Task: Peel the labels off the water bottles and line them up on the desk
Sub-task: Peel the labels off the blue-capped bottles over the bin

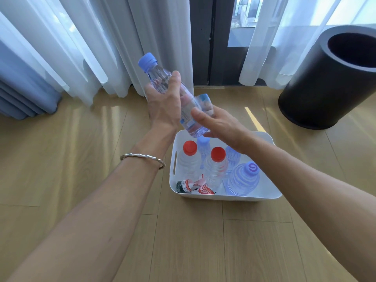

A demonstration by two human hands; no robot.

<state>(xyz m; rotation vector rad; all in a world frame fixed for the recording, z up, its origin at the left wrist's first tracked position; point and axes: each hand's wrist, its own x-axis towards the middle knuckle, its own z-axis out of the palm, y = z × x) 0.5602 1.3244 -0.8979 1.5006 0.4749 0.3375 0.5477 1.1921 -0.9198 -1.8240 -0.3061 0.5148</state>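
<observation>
At the left of the frame, bare wooden floor (61,159) runs up to the curtains (81,47) and gives the most open room. Left of centre, the left grip (162,102) is curled round the upper body of the bottle (160,78) and holds it in the air, tilted with its blue cap toward the upper left, close in front of the curtain folds. Just right of it, the right grip (219,125) has its thumb on the label (186,119) and its fingers curled behind the bottle's lower end. A loose flap of label seems to stand off there, though I cannot tell for sure.

The risk is a hard tug. The slick, tilted bottle could twist out of the left grip and drop into the white tub (262,137) directly below, knocking the red-capped bottles (190,148) and the large bottle (244,178) standing there beside peeled labels (191,186). A thin label may also tear and leave a strip.

At upper right the black bin (325,78) stands well apart from the tub. No surface for lining up is in view.
</observation>
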